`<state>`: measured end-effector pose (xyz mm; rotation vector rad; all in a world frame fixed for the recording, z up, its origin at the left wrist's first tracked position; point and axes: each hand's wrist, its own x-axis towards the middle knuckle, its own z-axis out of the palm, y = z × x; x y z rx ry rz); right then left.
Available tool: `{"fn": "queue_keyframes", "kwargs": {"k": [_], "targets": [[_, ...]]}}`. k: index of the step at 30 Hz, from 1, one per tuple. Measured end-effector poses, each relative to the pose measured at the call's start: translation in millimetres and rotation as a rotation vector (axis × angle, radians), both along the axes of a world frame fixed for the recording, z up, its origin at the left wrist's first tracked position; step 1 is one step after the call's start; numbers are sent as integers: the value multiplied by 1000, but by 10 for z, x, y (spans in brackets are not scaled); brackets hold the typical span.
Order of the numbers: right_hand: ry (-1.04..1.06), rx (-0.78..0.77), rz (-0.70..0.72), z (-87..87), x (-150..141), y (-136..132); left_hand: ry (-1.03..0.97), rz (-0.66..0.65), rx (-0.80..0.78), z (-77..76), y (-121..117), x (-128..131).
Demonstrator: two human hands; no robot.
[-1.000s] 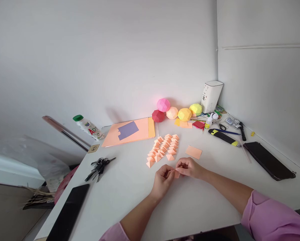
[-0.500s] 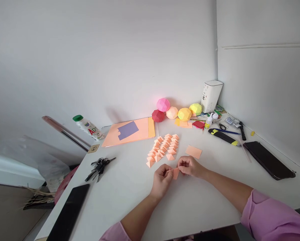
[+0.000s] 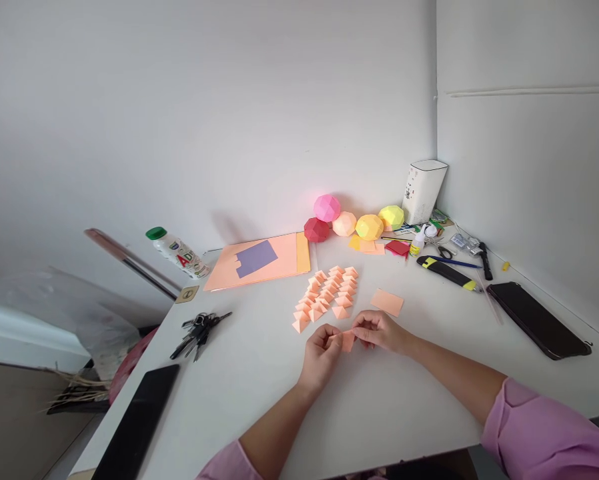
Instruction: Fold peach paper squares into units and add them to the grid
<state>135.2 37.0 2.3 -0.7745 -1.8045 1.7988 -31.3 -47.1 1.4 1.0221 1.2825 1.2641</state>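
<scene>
Pinching a small peach paper piece [image 3: 347,341] at its left side between thumb and fingers of the left hand [image 3: 319,357], and at its right edge with the fingertips of the right hand [image 3: 383,331]. Held in the narrow gap between the two hands, over the near part of the table [image 3: 249,373]; cannot tell whether touching the surface.

Just beyond the fingertips, slightly left, close rows of folded peach paper units [image 3: 341,312], peaked in shape. Just beyond the right hand, a flat peach rectangle [image 3: 387,302].

Farther off, beyond the left hand and to its left, large peach sheets [image 3: 219,273] with a purple paper [image 3: 257,259] lying on top. Well beyond both hands, faceted paper balls [image 3: 369,227] in pink, red, peach, orange-yellow and yellow-green, grouped near the wall [image 3: 229,100].

Beyond the right hand, off to its right, a glue bottle [image 3: 417,242], a blue pen [image 3: 454,263], a black-and-yellow cutter [image 3: 444,272] and, farther right, a black case [image 3: 537,320].

Well left of the left hand, a bunch of keys [image 3: 197,333]; beyond that, a green-capped bottle [image 3: 180,257].
</scene>
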Motion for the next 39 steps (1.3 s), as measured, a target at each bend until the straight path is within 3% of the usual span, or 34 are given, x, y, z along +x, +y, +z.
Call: {"fn": "queue_keyframes", "kwargs": {"k": [4, 18, 32, 39], "targets": [[-22, 34, 6, -6, 6, -7, 42, -55, -31, 41, -16, 20], [33, -46, -67, 46, -11, 8, -38, 101, 5, 33, 1, -4], [36, -67, -78, -31, -9, 27, -82, 82, -7, 14, 5, -29], [34, -97, -87, 42, -11, 15, -116, 95, -8, -12, 28, -43]]}}
